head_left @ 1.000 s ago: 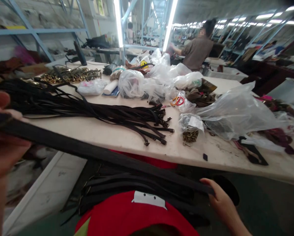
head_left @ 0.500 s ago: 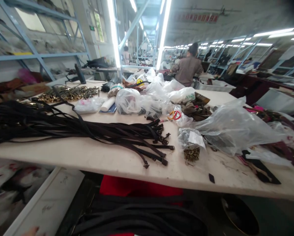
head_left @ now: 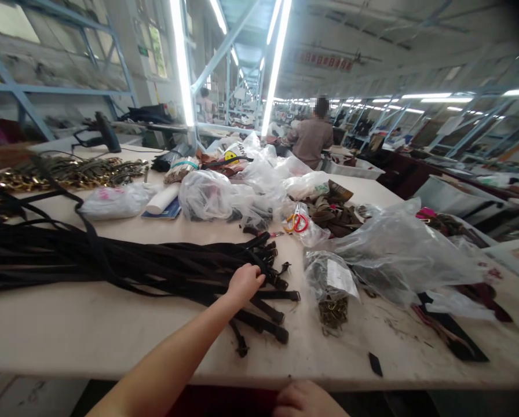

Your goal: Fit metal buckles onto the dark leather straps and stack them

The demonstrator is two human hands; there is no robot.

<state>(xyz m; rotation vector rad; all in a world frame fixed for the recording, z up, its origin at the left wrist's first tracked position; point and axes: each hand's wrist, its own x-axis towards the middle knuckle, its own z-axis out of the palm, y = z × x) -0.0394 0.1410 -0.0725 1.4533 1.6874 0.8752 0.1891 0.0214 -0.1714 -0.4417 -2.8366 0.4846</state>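
Pinching a strap (head_left: 260,262), my left hand (head_left: 245,284) has the bundle (head_left: 155,258) stretching off leftward; whether my right hand (head_left: 305,399) grips, I can't tell.

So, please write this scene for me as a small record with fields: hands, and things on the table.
left hand: fingers curled on black straps, near buckle ends
right hand: at near edge of table, grip unclear
scissors: one red handle, one orange
white roll: beside clear plastic bags
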